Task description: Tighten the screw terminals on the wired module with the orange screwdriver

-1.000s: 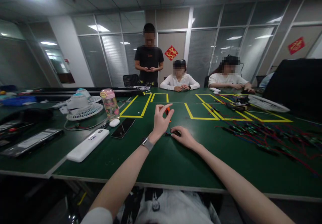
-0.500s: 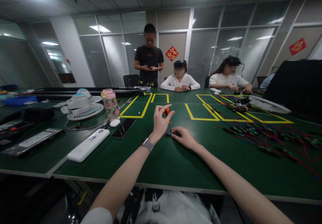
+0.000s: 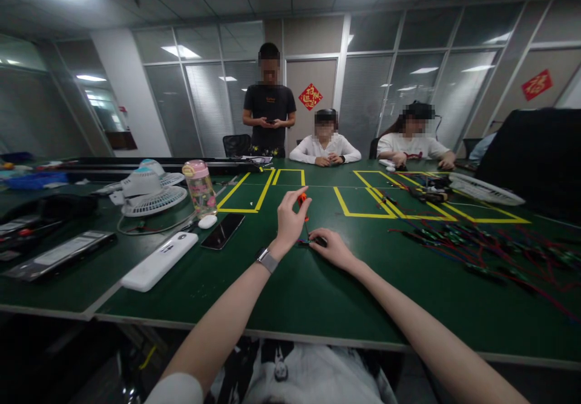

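An orange-and-black screwdriver (image 3: 302, 198) stands almost upright, its handle between the thumb and fingers of my left hand (image 3: 290, 216). Its thin shaft runs down to a small dark part (image 3: 319, 241) on the table, where the tip meets something too small to make out. My right hand (image 3: 334, 249) is closed on that part from the right and presses it near the table top. A little coloured wire or board shows just left of it. A watch sits on my left wrist.
On the left are a black phone (image 3: 223, 231), a white power bank (image 3: 161, 261), a pink-lidded bottle (image 3: 200, 188) and white fans (image 3: 154, 197). Red-wired small boards (image 3: 494, 246) spread on the right. Yellow tape (image 3: 367, 214) marks the green table. Three people are across it.
My left fingertips have drawn in a little around the screwdriver handle. My right hand stays in place. The hands of the co-worker at the far right have shifted.
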Demonstrator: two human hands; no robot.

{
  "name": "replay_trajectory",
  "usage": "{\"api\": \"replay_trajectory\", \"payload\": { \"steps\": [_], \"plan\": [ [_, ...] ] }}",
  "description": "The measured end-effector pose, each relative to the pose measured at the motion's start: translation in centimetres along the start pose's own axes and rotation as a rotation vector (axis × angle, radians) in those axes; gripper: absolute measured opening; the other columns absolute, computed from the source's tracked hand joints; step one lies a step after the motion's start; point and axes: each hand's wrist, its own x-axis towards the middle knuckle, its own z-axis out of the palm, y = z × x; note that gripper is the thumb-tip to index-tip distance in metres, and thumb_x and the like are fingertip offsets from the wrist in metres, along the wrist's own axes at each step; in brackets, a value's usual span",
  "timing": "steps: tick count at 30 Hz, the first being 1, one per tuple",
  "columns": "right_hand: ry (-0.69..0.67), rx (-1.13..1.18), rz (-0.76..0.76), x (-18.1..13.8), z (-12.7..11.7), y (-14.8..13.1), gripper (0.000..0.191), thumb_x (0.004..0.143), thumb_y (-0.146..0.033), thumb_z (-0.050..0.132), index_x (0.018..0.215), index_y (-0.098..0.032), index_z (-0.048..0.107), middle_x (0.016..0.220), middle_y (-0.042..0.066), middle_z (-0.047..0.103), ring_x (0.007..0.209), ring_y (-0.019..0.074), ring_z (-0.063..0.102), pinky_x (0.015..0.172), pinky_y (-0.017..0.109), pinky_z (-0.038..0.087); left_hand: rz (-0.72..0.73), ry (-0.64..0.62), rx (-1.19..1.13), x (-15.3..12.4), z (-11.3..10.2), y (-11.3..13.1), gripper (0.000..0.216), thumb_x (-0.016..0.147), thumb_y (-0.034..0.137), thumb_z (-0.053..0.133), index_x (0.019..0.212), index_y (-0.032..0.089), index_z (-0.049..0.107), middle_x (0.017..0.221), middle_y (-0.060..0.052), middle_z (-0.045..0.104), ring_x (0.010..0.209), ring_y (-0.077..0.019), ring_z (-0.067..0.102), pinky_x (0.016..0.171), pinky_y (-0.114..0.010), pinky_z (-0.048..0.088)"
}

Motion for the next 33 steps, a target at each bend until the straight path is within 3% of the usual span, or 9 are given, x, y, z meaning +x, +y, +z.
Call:
{"api": "replay_trajectory", "payload": {
  "steps": [4,8,11,16,19,24,27,33],
  "plan": [
    [-0.012,-0.001,-0.006,0.02,-0.08,-0.05,0.013,0.075,-0.016,0.061,0.086,-0.018,0.067,0.094,0.007,0.069,0.088,0.0195,0.062,0.084,0.034,0.047,-0.03,0.034,0.086,0.07,-0.28,0.49,0.028,0.087,0.036,0.055,0.11,0.023,0.065,0.097,-0.005,0.051,0.093,-0.0161,0.054,0.09,-0.031,0.044],
    [-0.013,-0.005,-0.006,-0.03,-0.22,-0.19,0.013,0.076,-0.016,0.061,0.086,-0.017,0.067,0.094,0.007,0.069,0.088,0.0195,0.062,0.083,0.034,0.047,-0.021,-0.047,-0.014,0.16,-0.21,0.23,0.037,0.094,0.026,0.036,0.126,0.022,0.054,0.119,-0.008,0.051,0.114,-0.0166,0.048,0.102,-0.032,0.037],
    [-0.01,-0.001,0.001,-0.08,-0.25,-0.26,0.013,0.076,-0.017,0.06,0.086,-0.018,0.068,0.094,0.007,0.069,0.089,0.0199,0.062,0.084,0.034,0.047,-0.012,-0.101,-0.089,0.12,0.06,-0.25,0.04,0.095,0.022,0.033,0.133,0.023,0.047,0.128,-0.008,0.053,0.121,-0.017,0.047,0.104,-0.034,0.035],
    [-0.001,0.01,-0.005,-0.1,-0.21,-0.21,0.013,0.076,-0.016,0.061,0.086,-0.018,0.067,0.095,0.007,0.069,0.09,0.0201,0.062,0.085,0.035,0.047,-0.015,-0.066,-0.052,0.03,0.07,-0.17,0.035,0.09,0.029,0.049,0.124,0.025,0.055,0.107,-0.006,0.063,0.099,-0.0173,0.058,0.09,-0.032,0.044],
    [-0.006,0.006,-0.012,-0.09,-0.22,-0.23,0.012,0.076,-0.015,0.061,0.086,-0.018,0.067,0.095,0.007,0.069,0.09,0.0198,0.062,0.084,0.034,0.047,-0.009,0.007,0.064,0.08,-0.25,0.23,0.029,0.083,0.035,0.06,0.109,0.024,0.064,0.092,-0.004,0.058,0.091,-0.0171,0.055,0.087,-0.031,0.044],
    [-0.013,-0.008,-0.007,-0.1,-0.15,-0.14,0.012,0.076,-0.017,0.062,0.087,-0.017,0.067,0.096,0.008,0.069,0.09,0.0202,0.062,0.085,0.035,0.047,-0.022,-0.021,0.032,0.26,-0.4,0.11,0.035,0.094,0.026,0.036,0.122,0.022,0.058,0.113,-0.008,0.054,0.109,-0.0175,0.051,0.098,-0.033,0.039],
    [-0.011,-0.004,0.002,-0.08,-0.07,0.04,0.013,0.076,-0.017,0.062,0.087,-0.017,0.067,0.096,0.008,0.069,0.09,0.0201,0.062,0.085,0.035,0.047,-0.007,-0.077,-0.05,0.25,-0.21,-0.17,0.04,0.094,0.018,0.032,0.129,0.022,0.051,0.124,-0.007,0.055,0.118,-0.0167,0.048,0.103,-0.033,0.035],
    [-0.01,0.007,-0.019,-0.06,-0.06,0.22,0.012,0.076,-0.017,0.061,0.087,-0.018,0.067,0.095,0.007,0.069,0.09,0.0196,0.061,0.085,0.035,0.046,0.014,-0.051,-0.025,0.11,-0.14,0.23,0.03,0.091,0.027,0.047,0.118,0.022,0.058,0.102,-0.005,0.062,0.097,-0.016,0.057,0.089,-0.03,0.044]
  ]
}}
